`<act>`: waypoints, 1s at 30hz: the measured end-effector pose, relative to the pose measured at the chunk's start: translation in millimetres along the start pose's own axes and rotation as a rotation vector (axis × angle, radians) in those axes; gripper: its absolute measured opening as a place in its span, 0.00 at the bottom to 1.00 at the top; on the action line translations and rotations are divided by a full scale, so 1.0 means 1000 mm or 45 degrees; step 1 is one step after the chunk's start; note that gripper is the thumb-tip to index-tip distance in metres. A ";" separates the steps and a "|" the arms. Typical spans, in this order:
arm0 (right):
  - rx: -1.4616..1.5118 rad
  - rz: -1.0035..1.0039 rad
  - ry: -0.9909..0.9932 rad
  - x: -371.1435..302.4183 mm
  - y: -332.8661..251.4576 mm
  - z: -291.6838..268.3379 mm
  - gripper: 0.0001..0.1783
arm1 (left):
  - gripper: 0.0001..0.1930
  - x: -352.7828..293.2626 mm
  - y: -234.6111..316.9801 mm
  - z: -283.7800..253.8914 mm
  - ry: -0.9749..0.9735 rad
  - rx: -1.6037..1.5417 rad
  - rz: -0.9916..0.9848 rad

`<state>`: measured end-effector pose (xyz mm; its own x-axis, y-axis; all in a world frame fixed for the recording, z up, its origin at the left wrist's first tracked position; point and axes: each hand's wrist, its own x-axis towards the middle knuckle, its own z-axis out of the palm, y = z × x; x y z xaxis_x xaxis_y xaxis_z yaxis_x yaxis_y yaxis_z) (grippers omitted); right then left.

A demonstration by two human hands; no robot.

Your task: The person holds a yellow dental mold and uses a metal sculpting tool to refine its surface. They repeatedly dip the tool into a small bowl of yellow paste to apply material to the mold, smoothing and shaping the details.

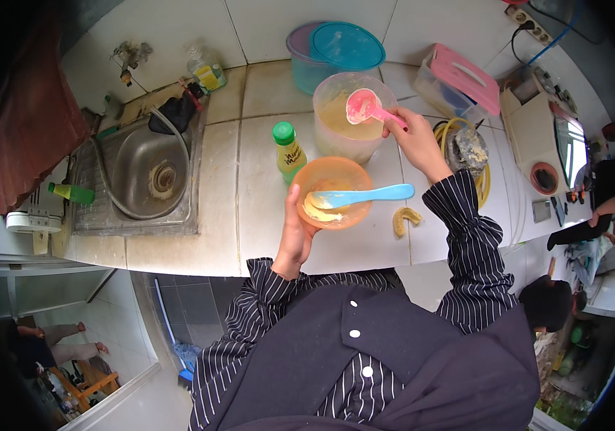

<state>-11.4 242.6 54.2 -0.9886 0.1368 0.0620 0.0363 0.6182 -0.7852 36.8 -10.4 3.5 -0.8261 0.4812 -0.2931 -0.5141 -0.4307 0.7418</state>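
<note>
The left hand is curling its fingers around an orange bowl bearing a blue spatula; the right hand is pinching a pink scoop over a translucent tub.

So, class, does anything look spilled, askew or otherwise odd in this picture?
Yes: pale residue surrounds the drain in the metal sink, as if unrinsed. The pink lid also seems to sit crookedly on its clear box. No obvious spill shows beside the orange bowl.

The tiled counter bears a tub, bottle and yellowish horseshoe-shaped piece.
</note>
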 end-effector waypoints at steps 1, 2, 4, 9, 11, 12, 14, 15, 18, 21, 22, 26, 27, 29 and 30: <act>-0.088 -0.004 -0.047 0.003 0.001 0.001 0.22 | 0.36 -0.001 -0.002 -0.002 0.019 -0.003 0.001; -0.323 -0.194 0.140 0.000 0.006 0.000 0.23 | 0.36 -0.002 -0.003 -0.003 0.036 -0.006 0.000; -0.776 -0.588 0.504 -0.008 0.009 0.004 0.26 | 0.36 -0.005 -0.006 -0.008 0.106 -0.025 0.035; 0.145 0.073 0.033 -0.100 -0.022 0.022 0.29 | 0.34 -0.012 -0.013 -0.014 0.193 -0.069 0.120; 0.547 0.099 -0.021 -0.115 -0.028 0.041 0.25 | 0.31 -0.012 -0.012 -0.012 0.202 -0.080 0.134; 0.598 0.099 -0.057 -0.116 -0.033 0.049 0.22 | 0.31 -0.013 -0.013 -0.012 0.179 -0.057 0.130; 0.701 0.096 -0.128 -0.120 -0.040 0.057 0.18 | 0.30 -0.013 -0.013 -0.010 0.131 -0.014 0.120; 0.558 -0.040 -0.151 -0.122 -0.041 0.057 0.16 | 0.32 -0.014 -0.014 -0.009 0.151 -0.009 0.127; 0.188 -0.393 -0.209 -0.131 -0.042 0.053 0.13 | 0.33 -0.018 -0.015 -0.008 0.177 -0.005 0.152; -0.209 -0.464 -0.016 -0.138 -0.049 0.037 0.13 | 0.30 -0.020 -0.020 -0.014 0.157 0.017 0.194; -0.164 -0.435 -0.017 -0.139 -0.048 0.037 0.12 | 0.30 -0.020 -0.022 -0.014 0.160 0.048 0.212; -0.042 -0.553 0.013 -0.157 -0.045 0.074 0.10 | 0.31 -0.022 -0.038 -0.014 0.147 0.069 0.237; 0.008 -0.532 -0.006 -0.161 -0.047 0.074 0.10 | 0.31 -0.024 -0.038 -0.014 0.145 0.058 0.235; 0.109 -0.487 -0.043 -0.168 -0.050 0.070 0.09 | 0.30 -0.029 -0.039 -0.014 0.142 0.034 0.230; 0.050 -0.438 -0.040 -0.170 -0.046 0.065 0.09 | 0.31 -0.031 -0.041 -0.014 0.158 0.041 0.246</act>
<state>146.1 141.1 39.6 -0.9459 -0.0984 0.3091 -0.3051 0.5934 -0.7449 79.8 -18.2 -25.9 -0.9317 0.2935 -0.2142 -0.3374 -0.4801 0.8097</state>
